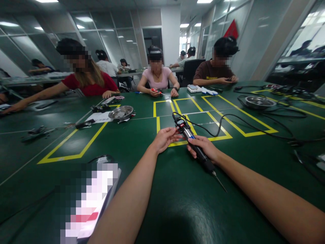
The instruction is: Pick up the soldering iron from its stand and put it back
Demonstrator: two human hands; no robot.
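Note:
A black electric screwdriver [198, 149] with a silver and blue band slants across in front of me. Its thin bit points toward me and down to the right, and its cable end points away. My right hand [203, 146] is wrapped round the middle of its body. At the cable end, my left hand [166, 139] has its thumb and fingertips against the tool; part of that contact is hard to make out. A black cable [220, 118] runs from the screwdriver's far end off to the right.
Yellow tape outlines [243, 135] mark the green table [162, 210]. A metal bowl [121, 112] stands left, another bowl [259, 102] right among cables. A lit, blurred-out screen [93, 200] lies near left. Across the table, one person [156, 76] holds a red-handled screwdriver [156, 90]; others sit beside.

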